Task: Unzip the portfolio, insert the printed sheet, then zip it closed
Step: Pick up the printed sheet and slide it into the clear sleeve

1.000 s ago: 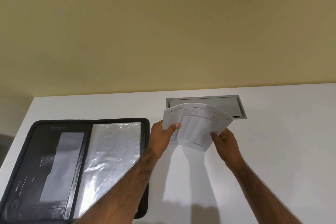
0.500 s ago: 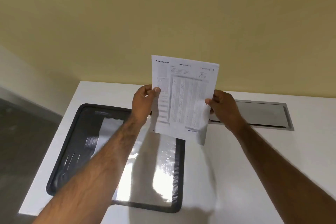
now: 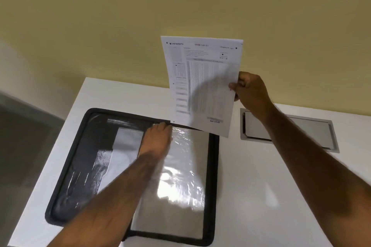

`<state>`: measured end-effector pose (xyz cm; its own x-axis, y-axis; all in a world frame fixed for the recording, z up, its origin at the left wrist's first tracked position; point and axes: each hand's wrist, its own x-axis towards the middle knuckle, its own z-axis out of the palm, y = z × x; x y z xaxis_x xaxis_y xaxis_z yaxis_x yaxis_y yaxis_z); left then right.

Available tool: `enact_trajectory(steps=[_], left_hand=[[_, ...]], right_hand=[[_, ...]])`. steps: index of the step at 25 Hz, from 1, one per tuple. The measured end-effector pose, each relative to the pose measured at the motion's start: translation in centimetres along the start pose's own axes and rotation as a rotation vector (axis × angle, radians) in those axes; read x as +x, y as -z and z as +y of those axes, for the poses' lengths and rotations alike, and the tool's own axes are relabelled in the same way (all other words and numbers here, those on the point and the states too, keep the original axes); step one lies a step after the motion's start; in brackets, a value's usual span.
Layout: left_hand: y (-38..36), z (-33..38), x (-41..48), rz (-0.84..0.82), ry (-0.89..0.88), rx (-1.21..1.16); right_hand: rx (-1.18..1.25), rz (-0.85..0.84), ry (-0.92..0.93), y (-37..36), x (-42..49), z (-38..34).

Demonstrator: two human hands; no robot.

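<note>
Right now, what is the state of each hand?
Left hand: fingers on the top edge of the open portfolio, grip cannot be told.
Right hand: closed, holding the printed sheet.

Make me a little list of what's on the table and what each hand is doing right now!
table: white, against a yellow wall
portfolio: black, lying open and flat, zip undone
clear sleeve: shiny plastic on the portfolio's right half
printed sheet: held upright in the air above the portfolio's far edge, not yet inside
right hand: pinching the sheet's right edge
left hand: resting at the top of the sleeve, near the portfolio's middle
metal hatch: set into the table, to the right
</note>
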<state>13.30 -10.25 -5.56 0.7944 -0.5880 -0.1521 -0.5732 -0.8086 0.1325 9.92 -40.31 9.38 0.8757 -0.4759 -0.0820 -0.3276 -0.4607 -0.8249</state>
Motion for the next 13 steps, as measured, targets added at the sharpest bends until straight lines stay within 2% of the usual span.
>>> enact_trajectory(steps=[3, 9, 13], left_hand=[[-0.3, -0.6, 1.0, 0.020, 0.053, 0.023], [0.4, -1.1, 2.5, -0.015, -0.027, -0.068], [1.1, -0.9, 1.8, -0.009, 0.048, -0.084]], right_hand=[[-0.031, 0.002, -0.027, -0.7, 0.9, 0.2], [0.027, -0.017, -0.045, -1.1, 1.7, 0.7], [0.041, -0.032, -0.046, -1.0, 2.3, 0.8]])
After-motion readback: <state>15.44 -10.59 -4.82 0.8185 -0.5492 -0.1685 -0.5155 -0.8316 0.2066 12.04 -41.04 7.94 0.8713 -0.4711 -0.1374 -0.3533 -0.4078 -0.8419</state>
